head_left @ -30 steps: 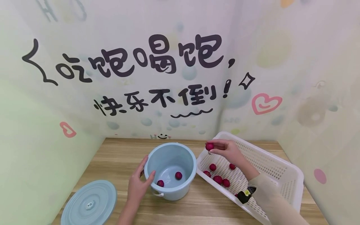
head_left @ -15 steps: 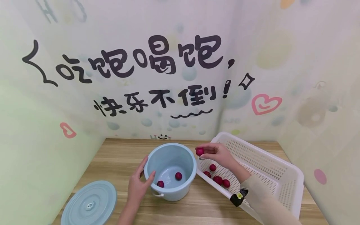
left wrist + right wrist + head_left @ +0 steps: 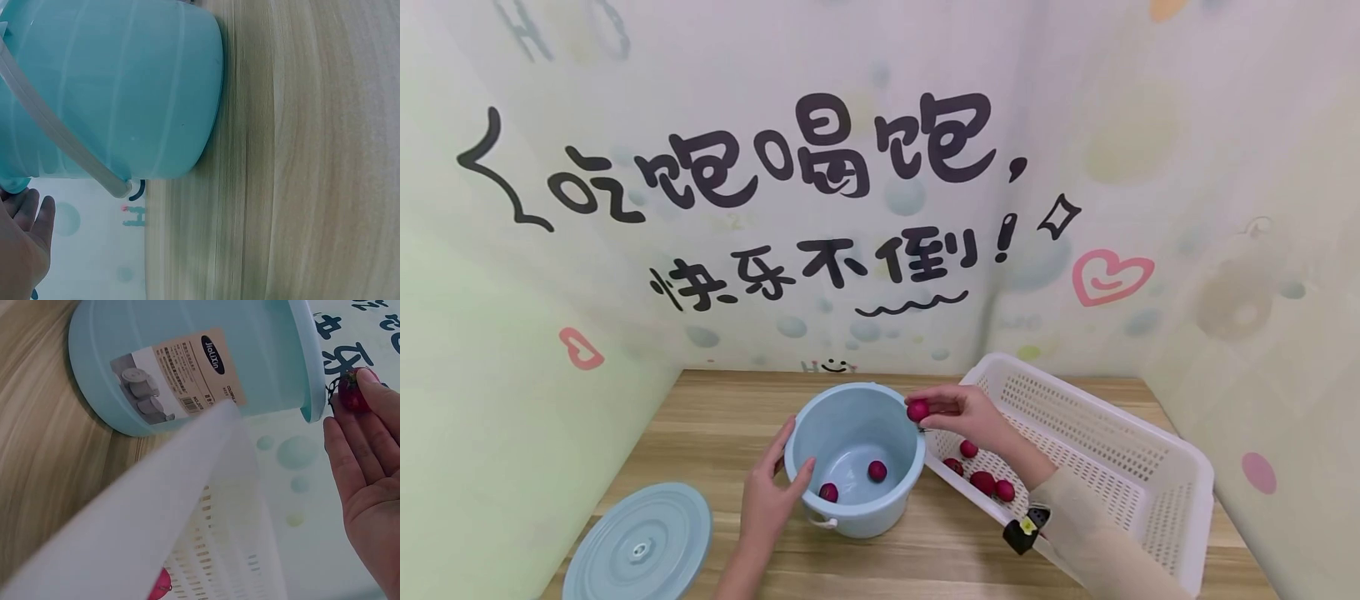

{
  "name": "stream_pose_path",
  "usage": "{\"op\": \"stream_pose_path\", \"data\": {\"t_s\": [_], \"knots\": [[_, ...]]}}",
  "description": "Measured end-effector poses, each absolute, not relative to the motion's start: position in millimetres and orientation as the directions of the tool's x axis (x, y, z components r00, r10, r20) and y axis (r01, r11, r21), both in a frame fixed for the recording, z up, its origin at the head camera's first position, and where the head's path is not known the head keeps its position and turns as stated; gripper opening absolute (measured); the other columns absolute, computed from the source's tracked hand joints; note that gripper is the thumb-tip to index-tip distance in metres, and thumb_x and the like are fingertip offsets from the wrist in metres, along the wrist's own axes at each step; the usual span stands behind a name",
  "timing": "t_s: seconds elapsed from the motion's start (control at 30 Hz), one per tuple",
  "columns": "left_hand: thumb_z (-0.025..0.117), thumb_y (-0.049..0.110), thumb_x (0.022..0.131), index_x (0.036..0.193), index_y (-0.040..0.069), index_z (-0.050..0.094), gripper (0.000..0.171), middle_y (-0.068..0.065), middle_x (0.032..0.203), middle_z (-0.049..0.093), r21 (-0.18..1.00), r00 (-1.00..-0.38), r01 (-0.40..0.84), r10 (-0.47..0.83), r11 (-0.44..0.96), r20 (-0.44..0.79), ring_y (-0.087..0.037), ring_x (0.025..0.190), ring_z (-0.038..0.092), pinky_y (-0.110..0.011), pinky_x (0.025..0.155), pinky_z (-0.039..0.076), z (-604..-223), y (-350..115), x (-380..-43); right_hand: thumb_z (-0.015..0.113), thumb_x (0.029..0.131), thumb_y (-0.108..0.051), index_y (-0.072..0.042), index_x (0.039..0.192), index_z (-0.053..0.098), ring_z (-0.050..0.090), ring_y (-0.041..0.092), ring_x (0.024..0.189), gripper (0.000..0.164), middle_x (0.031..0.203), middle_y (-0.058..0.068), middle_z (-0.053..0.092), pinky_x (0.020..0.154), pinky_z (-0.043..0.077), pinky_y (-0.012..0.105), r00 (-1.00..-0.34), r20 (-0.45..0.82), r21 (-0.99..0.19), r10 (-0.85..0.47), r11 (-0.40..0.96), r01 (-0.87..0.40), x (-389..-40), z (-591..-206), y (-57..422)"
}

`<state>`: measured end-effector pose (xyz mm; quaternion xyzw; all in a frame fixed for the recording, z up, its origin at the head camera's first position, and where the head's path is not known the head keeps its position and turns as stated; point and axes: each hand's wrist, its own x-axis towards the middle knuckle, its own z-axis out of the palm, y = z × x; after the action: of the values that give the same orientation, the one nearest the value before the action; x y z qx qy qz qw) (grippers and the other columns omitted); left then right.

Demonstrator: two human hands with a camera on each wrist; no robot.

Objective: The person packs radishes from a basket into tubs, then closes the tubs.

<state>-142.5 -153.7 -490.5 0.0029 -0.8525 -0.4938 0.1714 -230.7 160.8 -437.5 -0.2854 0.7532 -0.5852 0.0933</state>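
In the head view my left hand [image 3: 769, 487] holds the light blue bucket [image 3: 868, 518] by its left rim, thumb over the inside and fingers outside. Two small red radishes lie on the bucket floor, one radish [image 3: 877, 472] right of the other radish [image 3: 828, 492]. My right hand [image 3: 968, 417] pinches another radish [image 3: 917, 410] between thumb and fingers at the bucket's right rim. The right wrist view shows this held radish [image 3: 354, 394] with a green top and a thin, dark root, just beyond the rim. The bucket's handle [image 3: 62, 134] hangs down its side in the left wrist view.
A white perforated basket [image 3: 1195, 492] stands right of the bucket, with several radishes [image 3: 982, 482] at its near left end. The blue lid [image 3: 638, 546] lies on the wooden table [image 3: 730, 400] at the left. Behind is a printed wall covering [image 3: 850, 333].
My right hand has carried the radish leftward and slightly down, from over the basket to the bucket's right rim. The left hand and the bucket stay in place.
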Motion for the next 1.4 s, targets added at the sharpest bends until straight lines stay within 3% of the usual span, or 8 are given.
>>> {"op": "stream_pose_path", "data": {"t_s": [0.3,0.87,1.2,1.4], "knots": [[0.075,0.020,0.089,0.148,0.015,0.048,0.065,-0.010,0.153,0.049,0.847,-0.942,0.165,-0.173,0.506,0.287,-0.033,0.135,0.053,-0.046,0.105,0.051,-490.9,-153.9,-142.5,0.073,0.089,-0.009,0.001,0.132,0.061,0.072,0.021,0.108,0.046,0.125,0.023,0.068,0.090,0.061,0.027,-0.800,0.184,-0.930,-0.571,0.161,-0.330,-229.9,-436.7,158.4],[0.075,0.017,0.088,0.148,0.015,0.049,0.065,-0.011,0.152,0.051,0.842,-0.939,0.167,-0.179,0.513,0.294,-0.033,0.134,0.054,-0.046,0.104,0.051,-490.5,-153.1,-142.1,0.074,0.089,-0.012,-0.002,0.131,0.063,0.070,0.009,0.108,0.045,0.129,0.024,0.066,0.092,0.060,0.024,-0.794,0.165,-0.931,-0.585,0.172,-0.321,-229.2,-437.5,158.4],[0.075,0.018,0.089,0.148,0.015,0.049,0.065,-0.011,0.152,0.050,0.840,-0.940,0.165,-0.176,0.517,0.293,-0.033,0.135,0.054,-0.045,0.105,0.051,-491.6,-153.8,-142.9,0.070,0.091,-0.006,0.000,0.130,0.063,0.067,0.036,0.116,0.040,0.128,0.021,0.067,0.094,0.059,0.026,-0.790,0.178,-0.928,-0.586,0.167,-0.332,-227.6,-435.6,156.6],[0.075,0.018,0.088,0.148,0.016,0.049,0.065,-0.011,0.152,0.050,0.841,-0.939,0.164,-0.179,0.516,0.293,-0.033,0.135,0.054,-0.045,0.105,0.051,-491.8,-153.8,-142.9,0.071,0.091,-0.012,-0.001,0.130,0.063,0.068,0.033,0.116,0.041,0.129,0.018,0.068,0.096,0.059,0.027,-0.793,0.172,-0.929,-0.584,0.173,-0.329,-228.7,-438.0,159.4]]}}
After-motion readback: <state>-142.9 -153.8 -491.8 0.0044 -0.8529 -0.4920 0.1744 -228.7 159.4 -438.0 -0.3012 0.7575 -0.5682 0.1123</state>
